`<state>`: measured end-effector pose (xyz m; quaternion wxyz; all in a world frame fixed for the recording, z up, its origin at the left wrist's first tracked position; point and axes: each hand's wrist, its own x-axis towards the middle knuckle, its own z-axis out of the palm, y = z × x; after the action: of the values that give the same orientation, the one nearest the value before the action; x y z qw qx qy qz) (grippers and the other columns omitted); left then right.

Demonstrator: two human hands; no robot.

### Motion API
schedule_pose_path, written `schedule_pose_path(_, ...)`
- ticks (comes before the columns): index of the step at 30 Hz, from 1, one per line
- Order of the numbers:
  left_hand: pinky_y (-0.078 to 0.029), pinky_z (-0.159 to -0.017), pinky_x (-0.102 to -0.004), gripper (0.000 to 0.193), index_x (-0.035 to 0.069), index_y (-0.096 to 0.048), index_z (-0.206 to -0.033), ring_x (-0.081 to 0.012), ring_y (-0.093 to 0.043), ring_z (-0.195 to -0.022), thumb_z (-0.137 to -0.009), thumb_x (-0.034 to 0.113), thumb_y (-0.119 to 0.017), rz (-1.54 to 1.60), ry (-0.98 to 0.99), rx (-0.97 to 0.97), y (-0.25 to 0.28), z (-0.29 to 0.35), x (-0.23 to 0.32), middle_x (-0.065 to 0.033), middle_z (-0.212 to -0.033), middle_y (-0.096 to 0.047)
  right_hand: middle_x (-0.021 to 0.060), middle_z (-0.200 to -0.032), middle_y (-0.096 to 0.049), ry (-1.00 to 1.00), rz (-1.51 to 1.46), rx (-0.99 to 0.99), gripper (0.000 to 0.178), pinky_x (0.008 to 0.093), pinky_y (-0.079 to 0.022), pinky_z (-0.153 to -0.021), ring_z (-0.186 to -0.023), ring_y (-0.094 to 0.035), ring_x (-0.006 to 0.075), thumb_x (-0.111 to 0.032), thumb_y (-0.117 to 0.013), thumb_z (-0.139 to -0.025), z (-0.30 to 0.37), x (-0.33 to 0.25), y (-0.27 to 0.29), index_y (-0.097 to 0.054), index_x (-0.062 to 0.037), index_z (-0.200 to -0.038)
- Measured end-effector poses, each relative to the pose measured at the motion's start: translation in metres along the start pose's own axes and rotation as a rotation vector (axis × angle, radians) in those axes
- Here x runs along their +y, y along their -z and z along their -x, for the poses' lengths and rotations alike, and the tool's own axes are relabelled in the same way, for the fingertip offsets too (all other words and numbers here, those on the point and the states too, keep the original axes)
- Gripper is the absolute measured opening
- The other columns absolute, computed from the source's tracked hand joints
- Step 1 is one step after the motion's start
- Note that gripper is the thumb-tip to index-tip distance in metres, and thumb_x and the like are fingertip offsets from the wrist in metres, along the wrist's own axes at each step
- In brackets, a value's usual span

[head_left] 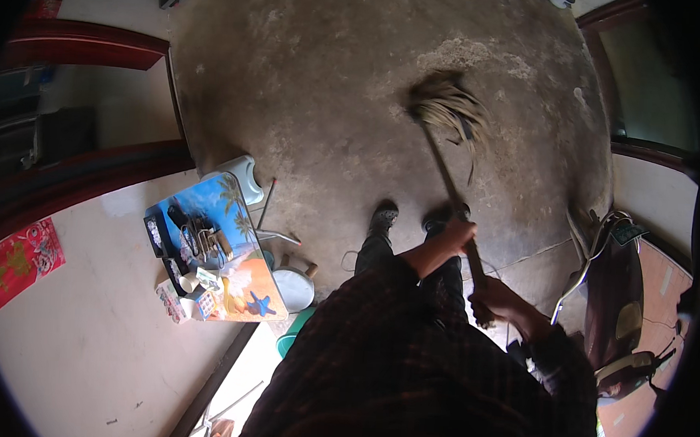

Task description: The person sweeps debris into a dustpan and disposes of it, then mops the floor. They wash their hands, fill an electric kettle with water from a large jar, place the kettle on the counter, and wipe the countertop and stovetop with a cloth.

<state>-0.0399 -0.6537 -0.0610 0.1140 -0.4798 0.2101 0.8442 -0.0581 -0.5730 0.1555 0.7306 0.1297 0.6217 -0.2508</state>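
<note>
A string mop (443, 166) slants across the view, its wooden pole running from my hands up to the head. The grey-beige strands fan out to the right over the concrete floor (318, 80) and look smeared by motion. My left hand (451, 237) is wrapped round the pole at its middle, close above my shoes. Lower down, near the pole's top end, my right hand (499, 300) is closed round it too. Both dark sleeves reach in from below.
At left stands a small beach-print table (240, 252) holding boxes and small items. A pale blue stool (244, 178), a round stool (292, 289) and a green basin (286, 343) adjoin it. A scooter (613, 303) is parked at right. Doorways open on both sides.
</note>
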Motion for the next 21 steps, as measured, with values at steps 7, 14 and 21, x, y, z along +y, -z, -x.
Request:
schedule_pose_path(7, -0.049, -0.050, -0.0396, 0.011, 0.006, -0.051, -0.079, -0.0241, -0.053, -0.052, -0.082, 0.014, -0.058, 0.412, -0.121, -0.027, 0.198, 0.014, 0.058, -0.0083, -0.064, -0.049, 0.0128, -0.054, -0.058, 0.182, 0.792, -0.176, 0.021, 0.0352, -0.048, -0.043, -0.044, -0.059, 0.0213, -0.016, -0.059, -0.082, -0.115, -0.074, -0.094, -0.056, 0.0018, -0.072)
schedule_pose_path(14, -0.048, -0.056, -0.0422, 0.019, 0.009, -0.046, -0.082, -0.0254, -0.051, -0.057, -0.086, 0.022, -0.060, 0.603, -0.209, 0.200, 0.335, 0.024, 0.133, -0.0074, -0.071, -0.050, 0.0025, -0.052, -0.047, -0.017, -0.024, -0.467, 0.026, 0.0318, -0.034, -0.034, -0.039, -0.047, 0.0157, -0.020, -0.055, -0.085, -0.235, -0.126, -0.182, -0.048, -0.0079, -0.063)
schedule_pose_path(21, -0.048, -0.056, -0.0400, 0.017, 0.009, -0.043, -0.077, -0.0222, -0.049, -0.056, -0.087, 0.017, -0.054, 0.220, 0.007, 0.370, 0.296, -0.003, 0.191, -0.0061, -0.063, -0.048, -0.0007, -0.050, -0.045, 0.160, 0.027, -0.336, 0.029, 0.0354, -0.031, -0.038, -0.039, -0.042, 0.0137, -0.027, -0.056, -0.081, -0.219, -0.142, -0.142, -0.044, -0.0137, -0.058)
